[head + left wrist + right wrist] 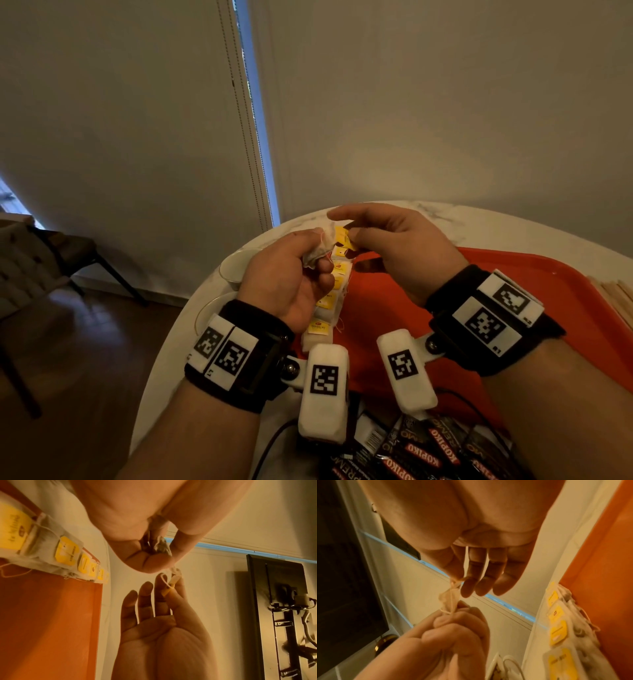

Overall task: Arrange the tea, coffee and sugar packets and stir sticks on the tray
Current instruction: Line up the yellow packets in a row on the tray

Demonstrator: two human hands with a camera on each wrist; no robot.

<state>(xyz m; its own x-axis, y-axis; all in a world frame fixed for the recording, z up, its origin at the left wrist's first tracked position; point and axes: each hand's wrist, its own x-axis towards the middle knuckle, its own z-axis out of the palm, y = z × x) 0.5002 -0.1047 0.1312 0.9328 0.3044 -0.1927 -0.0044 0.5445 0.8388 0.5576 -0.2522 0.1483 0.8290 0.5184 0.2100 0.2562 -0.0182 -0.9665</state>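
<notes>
Near the centre of the head view, both hands are raised above the red tray (534, 274), which lies on a white marbled tabletop (496, 226). The left hand (291, 277) has its grip curled tight round a crumpled tea bag (320, 248), the paper bunched between thumb and fingers. The right hand (394, 246) pinches that bag's yellow tag (344, 236) between thumb and forefinger, its other fingers loosely extended; in the left wrist view the tag (169, 588) and its string sit at those fingertips, just below the left hand's fist. In the right wrist view the bag (448, 601) stretches between the two hands, which are close together but not touching. Under the hands, a row of tea bags (329, 301) with yellow tags lies overlapping along the tray's left edge, running from mid-frame toward the lower centre. At the bottom of the head view, dark coffee packets (431, 452) lie in a loose heap on the near end of the tray. At the right edge of the frame, pale stir sticks (613, 301) lie on the tray. Left of the tray, two glass bowls (236, 267) stand on the tabletop. A dark chair (68, 253) stands on the wood floor at the left.
</notes>
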